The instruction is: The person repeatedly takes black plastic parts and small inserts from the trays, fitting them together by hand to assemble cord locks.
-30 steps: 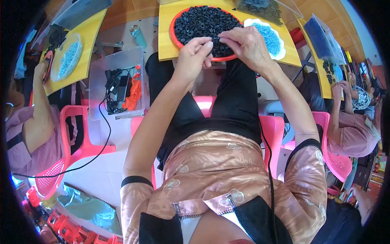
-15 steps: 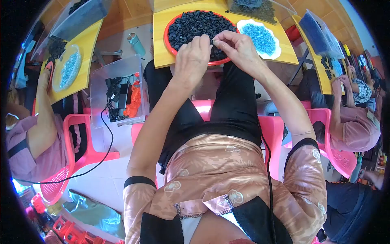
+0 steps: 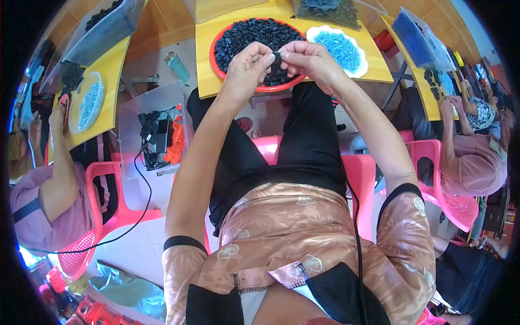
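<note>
Black, small and ring-like, the rubber part (image 3: pixel 277 54) sits pinched between the fingertips of both hands over the near rim of the red tray (image 3: pixel 219 64). From the head camera, the left hand (image 3: pixel 246 67) closes thumb and forefinger narrowly on the part from its 9 o'clock side, and the right hand (image 3: pixel 309 60) pinches it from 3 o'clock, the fingertips of the two hands almost touching. At 12 o'clock from the hands the round tray is heaped with many more black rings (image 3: pixel 246 32), matte and knobbly. At 2 o'clock lies a white scalloped dish (image 3: pixel 362 69) filled with tiny glossy blue beads (image 3: pixel 338 47). Both stand on a smooth yellow tabletop (image 3: pixel 205 84). At 9 o'clock a clear plastic box (image 3: pixel 154 127) holds tangled black cables.
</note>
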The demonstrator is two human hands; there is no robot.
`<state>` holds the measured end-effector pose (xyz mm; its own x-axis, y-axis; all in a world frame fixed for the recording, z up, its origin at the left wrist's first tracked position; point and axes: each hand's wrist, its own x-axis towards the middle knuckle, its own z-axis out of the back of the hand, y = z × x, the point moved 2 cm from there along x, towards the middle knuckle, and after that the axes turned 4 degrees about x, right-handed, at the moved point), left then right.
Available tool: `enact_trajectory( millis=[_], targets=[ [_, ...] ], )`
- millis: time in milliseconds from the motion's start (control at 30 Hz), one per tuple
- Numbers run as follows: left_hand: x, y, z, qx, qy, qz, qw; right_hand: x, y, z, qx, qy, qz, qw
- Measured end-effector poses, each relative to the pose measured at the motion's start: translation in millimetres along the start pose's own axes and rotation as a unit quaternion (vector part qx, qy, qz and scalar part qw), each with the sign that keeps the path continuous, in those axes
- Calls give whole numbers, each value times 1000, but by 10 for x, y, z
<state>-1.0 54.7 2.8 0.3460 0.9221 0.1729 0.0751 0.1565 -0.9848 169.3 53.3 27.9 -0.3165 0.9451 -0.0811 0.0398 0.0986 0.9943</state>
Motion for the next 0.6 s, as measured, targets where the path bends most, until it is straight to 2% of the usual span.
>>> enact_trajectory(
  millis=[33,133,267,367,400,500,533,600],
  targets=[
    [-9,-8,-10,1,-5,-3,1000,-7,8,1,3,5,-3,1000],
    [-45,-54,-58,-52,21,68,996,-32,37,-16,-89,-28,58,994],
    [-11,-46,-59,-91,75,68,991,-67,80,-37,-196,-42,157,967],
    [-20,-75,-65,-254,88,115,956,-107,147,-87,-313,-85,326,888],
    [-40,-80,-41,-353,149,123,915,-142,227,-108,-354,-74,374,854],
    [-70,-77,-74,-380,136,126,906,-127,275,-40,-419,-34,424,802],
    [-59,-25,-70,-347,134,105,922,-131,273,-30,-428,-29,409,805],
    [-48,-23,-60,-120,75,27,990,-157,250,-36,-422,-25,385,820]
  ],
)
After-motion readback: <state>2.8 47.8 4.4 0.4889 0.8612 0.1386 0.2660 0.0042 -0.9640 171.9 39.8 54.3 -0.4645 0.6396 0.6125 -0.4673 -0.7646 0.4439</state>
